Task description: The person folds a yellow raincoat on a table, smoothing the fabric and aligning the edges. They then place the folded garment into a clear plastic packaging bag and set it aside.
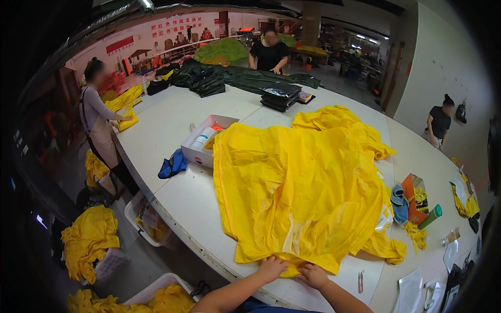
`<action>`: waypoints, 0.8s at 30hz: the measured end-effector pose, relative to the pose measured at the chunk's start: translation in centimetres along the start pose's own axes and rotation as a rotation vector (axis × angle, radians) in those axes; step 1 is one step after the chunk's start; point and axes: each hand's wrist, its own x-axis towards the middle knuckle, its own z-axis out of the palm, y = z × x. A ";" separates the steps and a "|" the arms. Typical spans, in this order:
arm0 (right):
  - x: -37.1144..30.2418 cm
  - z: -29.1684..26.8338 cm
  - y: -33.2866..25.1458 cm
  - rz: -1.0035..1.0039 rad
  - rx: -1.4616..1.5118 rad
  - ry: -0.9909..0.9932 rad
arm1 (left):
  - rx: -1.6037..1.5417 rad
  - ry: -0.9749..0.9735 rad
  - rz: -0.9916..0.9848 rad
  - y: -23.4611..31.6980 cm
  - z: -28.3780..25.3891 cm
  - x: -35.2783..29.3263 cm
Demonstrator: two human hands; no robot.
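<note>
Pressing on the near hem of the yellow raincoat (297, 193), the left hand (272, 268) and right hand (313, 275) lie flat with loose fingers, probably to keep it smooth. It is spread on the white table (177, 201). Behind the raincoat stands a small box (204, 146); right of it, a green bottle (430, 216). Other people work around this big workshop.

We see the yellow garment (297, 193) as thin, slick coated cloth with a faint sheen, creased all over, lying on the table (177, 198), whose white top looks smooth and matt. Left of the garment, the white box (201, 151) looks like matt cardboard, and the blue rag (172, 166) beside it like soft cloth. Beyond the garment, the dark bundles (282, 96) shine like glossy plastic film.
</note>
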 end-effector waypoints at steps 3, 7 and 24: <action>0.1 0.9 1.2 0.148 0.059 -0.090 | -0.075 0.194 0.095 -0.8 -0.1 -0.9; 1.0 0.9 0.3 0.382 0.184 -0.016 | -0.020 0.019 0.075 -1.9 -0.6 0.2; 2.5 -1.8 -0.6 0.394 -0.131 -0.228 | 0.360 0.297 0.099 -1.8 -0.8 0.7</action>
